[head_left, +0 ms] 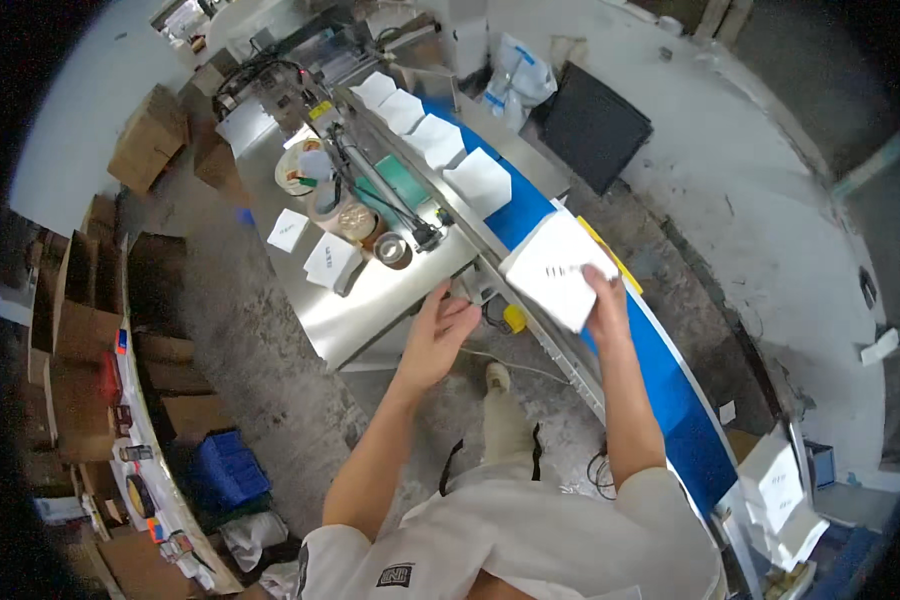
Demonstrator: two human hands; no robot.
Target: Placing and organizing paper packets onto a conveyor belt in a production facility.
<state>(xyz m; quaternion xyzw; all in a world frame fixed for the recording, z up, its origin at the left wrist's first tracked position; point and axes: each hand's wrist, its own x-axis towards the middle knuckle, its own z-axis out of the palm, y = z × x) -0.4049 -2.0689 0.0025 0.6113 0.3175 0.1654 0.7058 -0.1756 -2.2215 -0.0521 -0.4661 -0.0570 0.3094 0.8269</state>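
My right hand [606, 302] grips the right edge of a white block-shaped packet [558, 270] with dark print on its face, held over the blue conveyor belt [660, 370]. I cannot tell if it is one packet or a stack. My left hand [438, 335] is empty, its fingers apart, beside the near corner of the metal table and short of the conveyor's side rail. Farther up the belt several plain white packets [478, 183] lie in a row. Two small white printed stacks [332, 262] rest on the table.
A metal table [355, 322] carries a coding machine [315, 105], a green pad [400, 182] and a small round jar [392, 250]. More white packets [772, 485] sit at the belt's near end. At left stand cardboard boxes [150, 138] and a blue bin [232, 468].
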